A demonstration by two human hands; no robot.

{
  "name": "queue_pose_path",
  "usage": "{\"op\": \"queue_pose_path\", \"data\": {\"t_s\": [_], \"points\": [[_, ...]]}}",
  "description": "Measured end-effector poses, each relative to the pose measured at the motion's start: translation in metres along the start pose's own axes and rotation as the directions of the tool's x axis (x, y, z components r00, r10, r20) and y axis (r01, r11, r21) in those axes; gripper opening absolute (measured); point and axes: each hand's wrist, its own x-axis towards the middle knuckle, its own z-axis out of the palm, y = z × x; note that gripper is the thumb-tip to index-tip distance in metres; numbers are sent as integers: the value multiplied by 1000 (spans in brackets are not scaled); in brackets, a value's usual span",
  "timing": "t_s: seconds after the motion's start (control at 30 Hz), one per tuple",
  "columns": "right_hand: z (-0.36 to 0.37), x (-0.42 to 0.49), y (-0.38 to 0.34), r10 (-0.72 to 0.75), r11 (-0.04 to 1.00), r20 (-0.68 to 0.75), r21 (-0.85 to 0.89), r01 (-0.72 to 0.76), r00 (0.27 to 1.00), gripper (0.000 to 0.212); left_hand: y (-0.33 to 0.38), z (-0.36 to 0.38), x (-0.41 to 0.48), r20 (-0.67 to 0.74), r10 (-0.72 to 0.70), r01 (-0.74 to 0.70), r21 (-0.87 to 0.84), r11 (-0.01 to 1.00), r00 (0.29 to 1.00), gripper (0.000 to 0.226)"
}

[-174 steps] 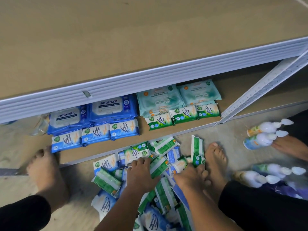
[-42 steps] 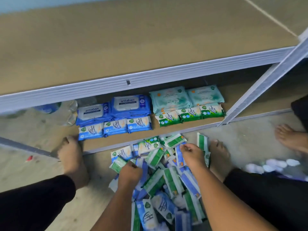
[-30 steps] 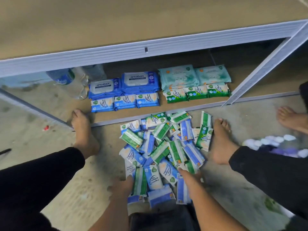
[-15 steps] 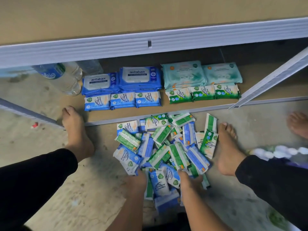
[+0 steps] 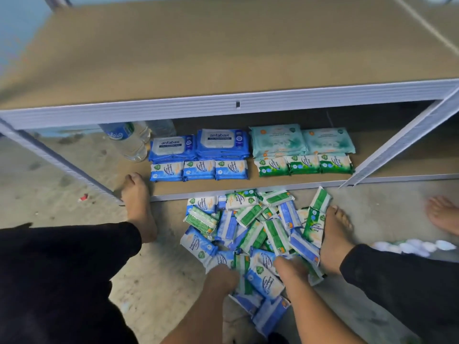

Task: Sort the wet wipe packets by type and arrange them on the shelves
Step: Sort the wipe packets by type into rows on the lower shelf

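Left hand (image 5: 223,276): set down on the near edge of the pile, with the fingertips buried among packets; whether anything is grasped cannot be told.
Right hand (image 5: 291,268): laid on the pile just right of the left hand, with the fingers lost in blur and packets; the grasp cannot be told.
Loose pile (image 5: 250,227): small blue and green wet wipe packets are heaped unsorted on the floor (image 5: 161,269) between two bare feet, just in front of the lower shelf (image 5: 273,183).
Look of the packets: flat, soft film pouches with pale faces and blue or green ends; many are crossed, tilted on edge or turned face down.
Near row on the shelf: three small blue packets (image 5: 198,170) are lined up at the left and three small green packets (image 5: 304,165) at the right.
Far row: two large blue packs (image 5: 221,142) are set behind the blue row, and two large teal packs (image 5: 300,141) behind the green row.
Progress: judged early. Four groups have been started by type, but most of the small packets are left on the floor to be separated and shelved.
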Motion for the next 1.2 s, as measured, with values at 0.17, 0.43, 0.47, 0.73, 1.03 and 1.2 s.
{"op": "queue_pose_path", "data": {"t_s": [0.17,0.43,0.47,0.73,1.03,1.2], "points": [[-17,-44,-9,-225,966,142,-100,240,964,61,2,-39,-42,-106,87,-88,-7,996,991,38],[-5,-58,-3,-415,876,186,-180,447,890,64,-38,-62,-61,-186,6,-54,-254,966,983,26],[-3,-53,-1,-424,867,189,-199,458,885,63,-42,-61,-58,-179,-14,-40,-297,954,984,25],[0,0,-8,-415,812,172,-372,449,893,60,-51,-61,-1,-166,-123,41,-428,903,978,28],[25,28,-17,-470,399,293,-771,497,833,64,-28,-68,59,-237,-298,88,-628,773,925,49],[35,34,-19,-485,332,286,-814,476,827,57,-22,-62,70,-246,-380,94,-720,688,892,52]]}}
